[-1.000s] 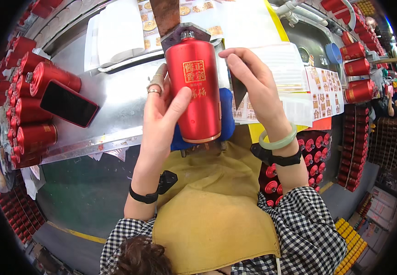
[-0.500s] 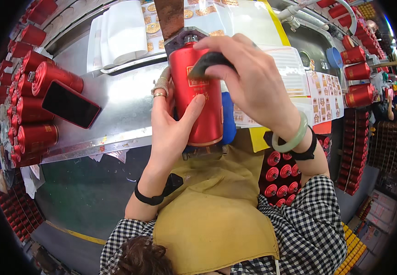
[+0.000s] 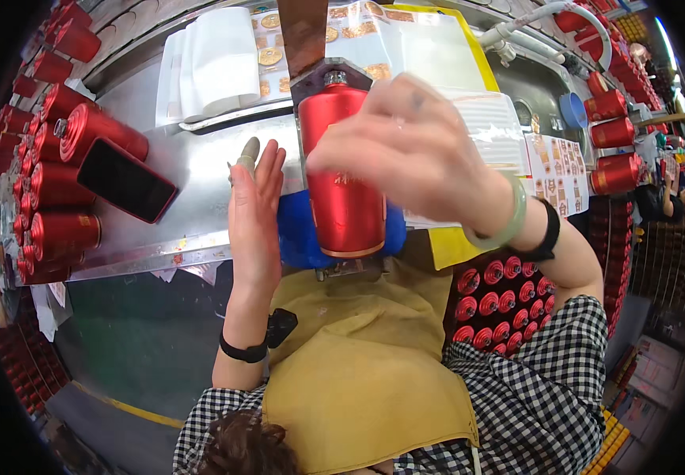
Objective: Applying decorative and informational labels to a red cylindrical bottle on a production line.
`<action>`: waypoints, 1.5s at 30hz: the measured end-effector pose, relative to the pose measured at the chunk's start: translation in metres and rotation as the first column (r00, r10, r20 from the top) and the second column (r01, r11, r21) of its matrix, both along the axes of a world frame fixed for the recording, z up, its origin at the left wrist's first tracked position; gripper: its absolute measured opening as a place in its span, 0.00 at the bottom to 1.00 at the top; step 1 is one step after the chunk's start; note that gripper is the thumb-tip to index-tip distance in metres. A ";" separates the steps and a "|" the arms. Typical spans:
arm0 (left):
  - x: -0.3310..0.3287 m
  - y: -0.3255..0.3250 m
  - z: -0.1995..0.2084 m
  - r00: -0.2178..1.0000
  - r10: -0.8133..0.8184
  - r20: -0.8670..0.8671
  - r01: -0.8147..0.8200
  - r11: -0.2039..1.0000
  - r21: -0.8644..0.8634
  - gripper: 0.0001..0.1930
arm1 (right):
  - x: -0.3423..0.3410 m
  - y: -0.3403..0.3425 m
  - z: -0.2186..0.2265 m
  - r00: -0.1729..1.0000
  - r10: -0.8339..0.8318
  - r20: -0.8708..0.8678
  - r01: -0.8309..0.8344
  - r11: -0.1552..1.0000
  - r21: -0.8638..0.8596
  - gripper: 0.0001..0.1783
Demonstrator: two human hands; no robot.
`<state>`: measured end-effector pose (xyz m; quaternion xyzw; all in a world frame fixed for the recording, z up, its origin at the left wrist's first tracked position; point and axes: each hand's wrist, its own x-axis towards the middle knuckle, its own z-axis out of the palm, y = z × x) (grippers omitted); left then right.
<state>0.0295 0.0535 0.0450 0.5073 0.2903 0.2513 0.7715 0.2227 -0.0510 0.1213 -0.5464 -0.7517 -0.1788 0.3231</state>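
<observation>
A red metallic bottle (image 3: 349,215) with a gold rim lies along the bench edge before me, its narrow neck pointing away. Under it shows a bright blue pad (image 3: 296,228). My left hand (image 3: 256,226) stands off the bottle's left side, fingers stretched out and holding nothing; a greyish cover (image 3: 249,153) sits on one finger. Over the bottle's upper right part, my right hand (image 3: 406,150) is smeared by motion and hides the gold label there. Whether it still holds the dark scraper-like piece seen earlier, I cannot make out.
On the left, a black phone (image 3: 127,180) leans against stacked red bottles (image 3: 65,178). Sheets of gold stickers (image 3: 358,36) and a white paper roll (image 3: 220,63) lie at the back. Right are a sink (image 3: 536,79), a blue cup (image 3: 573,110) and several racked red bottles (image 3: 508,301).
My left hand has let go of the bottle and moved left, uncovering the blue pad. My right hand has shifted slightly lower over the label, and the dark piece no longer shows.
</observation>
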 end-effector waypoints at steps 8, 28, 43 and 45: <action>0.000 0.006 -0.010 0.999 -0.017 -0.037 0.017 1.000 -0.001 0.41 | -0.006 -0.048 -0.017 0.950 0.282 -0.131 -0.302 0.938 -0.171 0.12; 0.057 0.024 0.005 0.997 -0.070 0.012 0.062 0.936 0.347 0.27 | 0.040 -0.032 0.015 0.890 -0.355 -0.287 0.370 0.929 -0.001 0.14; 0.063 0.030 0.013 0.992 -0.117 -0.047 0.125 0.899 0.419 0.23 | 0.023 -0.034 0.002 0.871 -0.332 -0.362 0.328 0.942 -0.074 0.15; 0.062 0.031 0.009 0.993 -0.116 -0.033 0.120 0.906 0.407 0.23 | 0.019 -0.037 -0.003 0.917 -0.304 -0.258 0.297 0.952 -0.068 0.15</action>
